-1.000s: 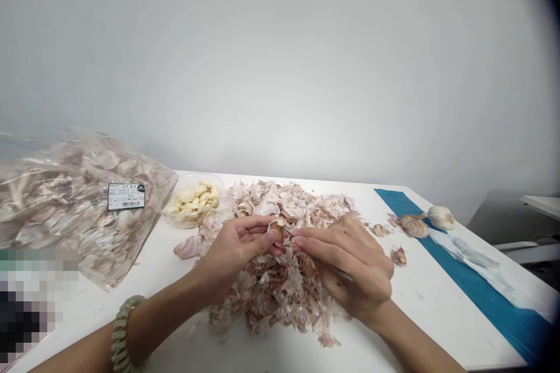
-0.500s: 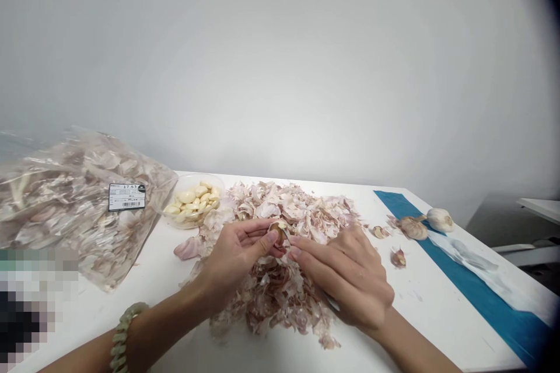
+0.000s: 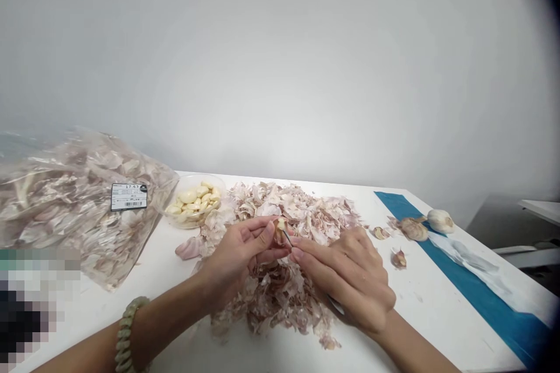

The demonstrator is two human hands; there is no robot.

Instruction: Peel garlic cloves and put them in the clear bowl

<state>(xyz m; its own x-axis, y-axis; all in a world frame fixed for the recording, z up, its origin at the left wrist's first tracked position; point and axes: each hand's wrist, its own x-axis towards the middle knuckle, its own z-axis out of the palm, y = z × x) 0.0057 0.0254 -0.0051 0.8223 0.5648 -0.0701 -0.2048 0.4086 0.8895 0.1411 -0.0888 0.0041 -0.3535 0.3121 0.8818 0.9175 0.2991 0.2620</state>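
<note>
Between the thumb and fingers of my left hand (image 3: pixel 236 253) is a garlic clove (image 3: pixel 280 233), partly peeled, with reddish-brown skin and a pale top. My right hand (image 3: pixel 352 277) is closed around a small knife (image 3: pixel 287 238); its thin metal blade touches the clove, and most of its handle is hidden under the palm. Both hands are above a big heap of garlic skins (image 3: pixel 289 297). A clear plastic bowl (image 3: pixel 221 183) of peeled garlic cloves (image 3: pixel 192 203) stands behind my left hand. To its front lies a pinkish unpeeled clove (image 3: pixel 188 249).
At left, a large clear bag (image 3: pixel 87 215) of garlic skins bears a price label (image 3: pixel 129 197). On the right are loose cloves (image 3: pixel 399 259), a broken bulb (image 3: pixel 413 228) and a whole white bulb (image 3: pixel 440 221) by a blue strip (image 3: pixel 459 285). A wall (image 3: pixel 280 70) rises behind the white table (image 3: pixel 437 315).
The clove in my left hand has turned, showing more reddish skin towards me. My left thumb has shifted up slightly, and the knife remains against the clove.
</note>
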